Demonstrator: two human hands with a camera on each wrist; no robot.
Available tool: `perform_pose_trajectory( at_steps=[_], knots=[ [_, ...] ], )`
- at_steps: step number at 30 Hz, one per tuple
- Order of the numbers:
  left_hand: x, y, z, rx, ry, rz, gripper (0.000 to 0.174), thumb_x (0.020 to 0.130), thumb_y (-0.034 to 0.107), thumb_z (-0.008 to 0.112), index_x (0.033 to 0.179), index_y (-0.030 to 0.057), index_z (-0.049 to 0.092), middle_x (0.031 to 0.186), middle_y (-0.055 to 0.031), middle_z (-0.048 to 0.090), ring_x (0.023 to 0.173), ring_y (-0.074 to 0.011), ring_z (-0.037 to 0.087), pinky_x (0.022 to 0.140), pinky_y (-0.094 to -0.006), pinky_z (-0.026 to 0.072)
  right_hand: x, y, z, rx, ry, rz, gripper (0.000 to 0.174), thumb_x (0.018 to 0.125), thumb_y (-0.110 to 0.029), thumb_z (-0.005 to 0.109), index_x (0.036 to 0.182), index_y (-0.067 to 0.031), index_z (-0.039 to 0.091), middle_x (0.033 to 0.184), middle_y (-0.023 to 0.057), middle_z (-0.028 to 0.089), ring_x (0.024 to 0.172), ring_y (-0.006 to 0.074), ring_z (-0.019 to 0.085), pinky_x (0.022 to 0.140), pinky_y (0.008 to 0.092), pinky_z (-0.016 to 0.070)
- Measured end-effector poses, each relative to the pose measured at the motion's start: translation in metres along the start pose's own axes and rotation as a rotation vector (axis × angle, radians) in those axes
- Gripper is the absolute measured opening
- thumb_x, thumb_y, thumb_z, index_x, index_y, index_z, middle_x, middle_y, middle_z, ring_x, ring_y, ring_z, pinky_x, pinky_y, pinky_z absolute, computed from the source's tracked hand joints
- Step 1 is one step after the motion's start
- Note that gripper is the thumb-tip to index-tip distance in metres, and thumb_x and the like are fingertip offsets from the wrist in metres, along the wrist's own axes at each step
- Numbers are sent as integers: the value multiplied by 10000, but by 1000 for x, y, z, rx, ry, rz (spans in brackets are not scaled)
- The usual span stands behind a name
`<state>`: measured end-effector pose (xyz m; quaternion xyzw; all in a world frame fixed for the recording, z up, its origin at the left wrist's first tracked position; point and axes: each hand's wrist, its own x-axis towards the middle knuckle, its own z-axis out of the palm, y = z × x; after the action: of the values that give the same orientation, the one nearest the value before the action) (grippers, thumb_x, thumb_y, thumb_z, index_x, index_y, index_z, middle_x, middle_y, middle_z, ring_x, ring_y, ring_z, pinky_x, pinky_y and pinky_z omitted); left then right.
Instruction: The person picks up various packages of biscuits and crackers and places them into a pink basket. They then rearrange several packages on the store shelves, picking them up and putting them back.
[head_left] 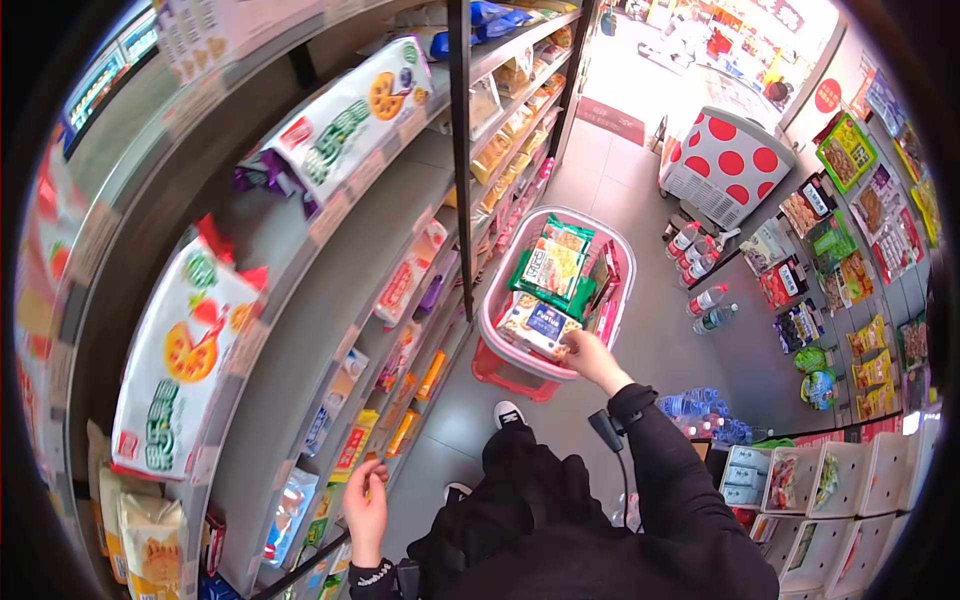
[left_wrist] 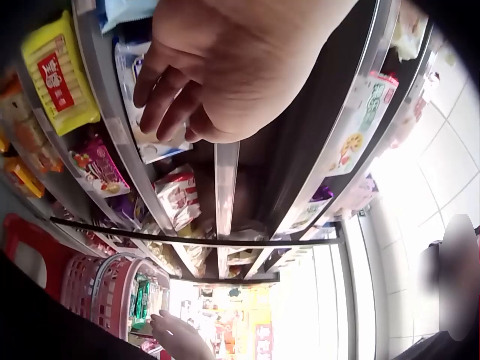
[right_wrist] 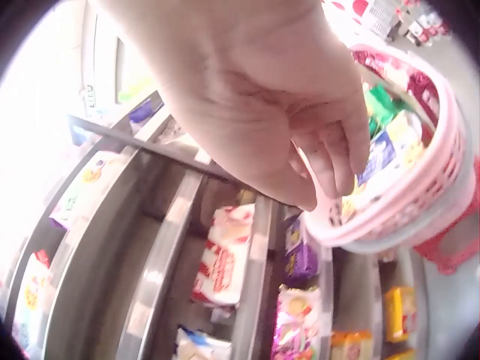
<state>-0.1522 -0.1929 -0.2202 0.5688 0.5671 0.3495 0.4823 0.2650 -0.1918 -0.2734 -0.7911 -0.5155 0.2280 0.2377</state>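
Note:
A pink plastic basket (head_left: 486, 312) stands in the aisle with snack packs inside. At its near end lies a white and blue snack pack (head_left: 533, 322), and behind it a green and white pack (head_left: 556, 264). My right hand (head_left: 594, 362) is over the near rim, fingertips right at the pack's edge in the head view. In the right wrist view its fingers (right_wrist: 334, 154) hang loosely bent, with nothing between them and the thumb. My left hand (head_left: 366, 510) is beside the lower shelves with relaxed fingers, holding nothing; a blue and white pack (left_wrist: 161, 146) is partly hidden behind it.
Tall shelves (head_left: 320, 232) of biscuit packs run along the left. Under the basket shows a red basket (head_left: 515, 380). Several bottles (head_left: 708, 300) stand on the floor to the right, near a polka-dot freezer (head_left: 735, 160). White bins (head_left: 842, 480) are at the lower right.

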Motion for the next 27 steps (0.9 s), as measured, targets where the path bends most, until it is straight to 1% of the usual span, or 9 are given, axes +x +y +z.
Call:
perform_pose_trajectory(
  at_steps=[2, 4, 7, 11, 15, 18, 20, 22, 27],
  knots=[
    [23, 17, 31, 9, -104, 21, 198, 842, 32, 434, 1015, -13, 519, 888, -85, 584, 801, -140, 560, 736, -254, 439, 16, 24, -27, -296, 36, -75, 256, 689, -39, 541, 940, -69, 581, 872, 147, 566, 858, 308, 559, 726, 364, 459],
    [43, 32, 62, -8, -127, -9, 196, 842, 37, 442, 1015, -11, 520, 892, -80, 586, 811, -139, 559, 739, -252, 436, 28, 38, -46, -417, -46, -80, 257, 690, -36, 534, 936, -93, 578, 908, 125, 533, 902, 292, 533, 747, 372, 444],
    [66, 44, 105, -60, -188, 7, 194, 841, 49, 455, 1012, -9, 526, 890, -76, 591, 801, -134, 563, 732, -253, 439, 47, 76, -45, -741, -105, -378, 258, 723, -95, 517, 966, -137, 592, 973, 64, 515, 997, 241, 477, 831, 363, 396],
    [85, 57, 147, -35, -214, 21, 182, 829, 52, 468, 981, -10, 546, 865, -82, 600, 767, -137, 580, 699, -254, 450, 66, 102, -45, -838, -326, -553, 220, 735, -130, 510, 934, -143, 603, 980, 47, 519, 999, 212, 478, 855, 328, 376],
    [94, 67, 168, -22, -214, -14, 187, 823, 52, 472, 983, -8, 548, 865, -80, 604, 759, -137, 584, 694, -252, 450, 86, 118, -46, -764, -297, -800, 132, 713, -128, 515, 826, -136, 585, 894, 21, 528, 923, 187, 504, 834, 302, 382],
    [96, 66, 175, 2, -216, -48, 191, 822, 51, 470, 985, -7, 549, 865, -80, 607, 751, -136, 587, 689, -252, 451, 100, 113, -48, -788, -501, -861, 229, 687, -112, 531, 912, -131, 566, 954, 24, 527, 960, 193, 496, 848, 301, 376],
    [97, 62, 179, 2, -219, -53, 191, 822, 51, 469, 986, -4, 550, 859, -80, 607, 745, -135, 586, 687, -249, 450, 105, 112, -47, -764, -494, -945, 226, 674, -107, 535, 898, -128, 551, 939, 24, 528, 949, 183, 500, 834, 292, 381],
    [99, 64, 182, 6, -209, -59, 191, 823, 53, 468, 986, -2, 550, 858, -79, 607, 747, -134, 586, 686, -248, 450, 106, 112, -43, -747, -453, -1070, 94, 709, -127, 514, 796, -136, 547, 837, -4, 533, 854, 151, 522, 761, 271, 394],
    [102, 65, 185, 42, -215, -52, 192, 824, 57, 468, 990, 7, 552, 857, -75, 607, 757, -135, 585, 686, -247, 448, 118, 118, -35, -848, -688, -967, 97, 710, -131, 483, 767, -145, 560, 725, -14, 576, 793, 163, 557, 793, 270, 392]
  ],
)
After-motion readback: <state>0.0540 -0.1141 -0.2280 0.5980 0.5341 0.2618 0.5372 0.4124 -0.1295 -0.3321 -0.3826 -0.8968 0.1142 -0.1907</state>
